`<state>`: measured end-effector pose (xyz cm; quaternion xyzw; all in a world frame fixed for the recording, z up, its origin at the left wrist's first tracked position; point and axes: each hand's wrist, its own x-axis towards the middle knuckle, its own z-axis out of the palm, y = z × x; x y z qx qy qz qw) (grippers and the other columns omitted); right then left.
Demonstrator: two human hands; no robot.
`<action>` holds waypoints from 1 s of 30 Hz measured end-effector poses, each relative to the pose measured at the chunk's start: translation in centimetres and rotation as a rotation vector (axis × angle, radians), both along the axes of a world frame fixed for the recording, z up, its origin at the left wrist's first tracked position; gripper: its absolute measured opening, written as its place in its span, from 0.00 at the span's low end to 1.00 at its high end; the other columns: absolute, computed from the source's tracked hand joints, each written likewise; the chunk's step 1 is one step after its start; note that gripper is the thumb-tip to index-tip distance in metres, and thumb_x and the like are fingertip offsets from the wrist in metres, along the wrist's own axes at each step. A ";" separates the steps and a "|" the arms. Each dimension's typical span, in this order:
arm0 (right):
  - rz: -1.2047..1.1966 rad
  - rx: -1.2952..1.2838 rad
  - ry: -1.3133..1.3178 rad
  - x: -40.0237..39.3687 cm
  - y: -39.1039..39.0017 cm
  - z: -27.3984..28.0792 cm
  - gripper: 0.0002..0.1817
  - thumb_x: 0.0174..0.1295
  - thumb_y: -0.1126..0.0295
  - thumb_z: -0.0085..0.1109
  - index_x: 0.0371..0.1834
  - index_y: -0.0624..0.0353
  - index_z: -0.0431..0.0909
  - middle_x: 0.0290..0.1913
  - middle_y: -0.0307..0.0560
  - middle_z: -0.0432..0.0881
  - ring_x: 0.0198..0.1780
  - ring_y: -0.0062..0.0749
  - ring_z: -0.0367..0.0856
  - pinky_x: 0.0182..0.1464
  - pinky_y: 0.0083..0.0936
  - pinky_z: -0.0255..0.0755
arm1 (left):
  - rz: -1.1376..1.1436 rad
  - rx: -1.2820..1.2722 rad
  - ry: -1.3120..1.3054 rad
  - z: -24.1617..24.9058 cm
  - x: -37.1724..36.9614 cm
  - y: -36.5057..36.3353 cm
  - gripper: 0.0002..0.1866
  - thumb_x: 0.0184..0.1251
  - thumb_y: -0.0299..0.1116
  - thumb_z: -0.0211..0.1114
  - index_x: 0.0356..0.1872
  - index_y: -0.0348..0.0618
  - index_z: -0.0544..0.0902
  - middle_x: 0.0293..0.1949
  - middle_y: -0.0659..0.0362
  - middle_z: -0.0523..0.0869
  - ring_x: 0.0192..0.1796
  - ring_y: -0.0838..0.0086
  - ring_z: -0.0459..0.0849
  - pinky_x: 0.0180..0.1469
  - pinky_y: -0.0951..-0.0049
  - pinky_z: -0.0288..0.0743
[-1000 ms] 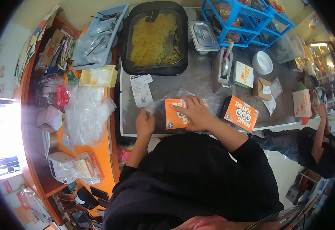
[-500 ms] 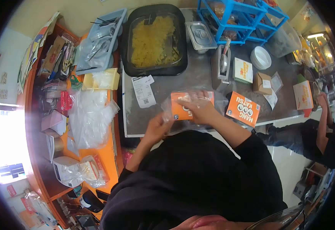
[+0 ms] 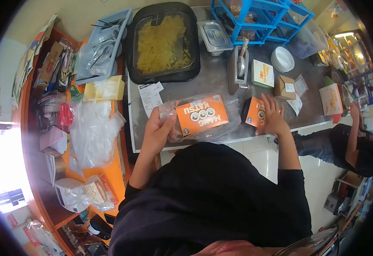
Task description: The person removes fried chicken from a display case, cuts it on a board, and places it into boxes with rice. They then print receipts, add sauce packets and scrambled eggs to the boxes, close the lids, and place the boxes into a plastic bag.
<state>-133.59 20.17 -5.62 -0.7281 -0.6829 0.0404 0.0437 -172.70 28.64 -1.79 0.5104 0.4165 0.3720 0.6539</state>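
An orange cardboard box (image 3: 202, 114) with white lettering and round printed shapes sits inside a clear plastic bag (image 3: 232, 112) on the dark tabletop. My left hand (image 3: 158, 131) pinches the left side of this bag, thumb on top. A second orange box (image 3: 253, 112), showing a black side, lies just to the right. Over its right end is my right hand (image 3: 274, 117), with the fingers at the far edge and the thumb at the near edge. Much of that box's print is hidden under the hand.
Behind stand a black tray (image 3: 129, 64) of yellow food, a lidded steel container (image 3: 215, 36), a tape dispenser (image 3: 238, 68) and blue racks (image 3: 254, 25). A receipt (image 3: 150, 98) lies left of the bag. Small boxes (image 3: 263, 73) and bowls (image 3: 282, 59) stand right; a person (image 3: 344, 141) is beyond.
My right hand has left the bagged box and moved right onto the second orange box. My left hand keeps hold of the bag. The view has shifted slightly.
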 end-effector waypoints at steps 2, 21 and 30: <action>-0.046 -0.140 -0.082 1.8 -0.8 -2.7 0.65 0.24 0.62 0.80 0.74 0.40 0.52 0.65 0.51 0.66 0.64 0.53 0.65 0.61 0.55 0.59 | -0.037 -0.045 0.045 0.7 0.2 0.2 0.21 0.73 0.31 0.56 0.64 0.42 0.65 0.20 0.64 0.74 0.20 0.82 0.73 0.23 0.81 0.69; 0.619 0.084 0.966 -14.1 7.3 2.7 0.63 0.31 0.54 0.80 0.74 0.51 0.52 0.68 0.59 0.57 0.71 0.53 0.55 0.72 0.49 0.47 | 0.026 -0.026 -0.010 -3.1 0.1 -1.1 0.27 0.75 0.32 0.51 0.73 0.44 0.58 0.29 0.64 0.77 0.26 0.83 0.73 0.29 0.82 0.69; 0.503 0.153 0.436 -12.3 6.0 5.8 0.50 0.40 0.57 0.75 0.71 0.46 0.61 0.68 0.54 0.61 0.69 0.56 0.58 0.68 0.59 0.48 | 0.056 -0.030 0.210 -6.8 0.6 -1.3 0.31 0.73 0.33 0.55 0.73 0.43 0.57 0.24 0.62 0.75 0.25 0.83 0.72 0.26 0.80 0.66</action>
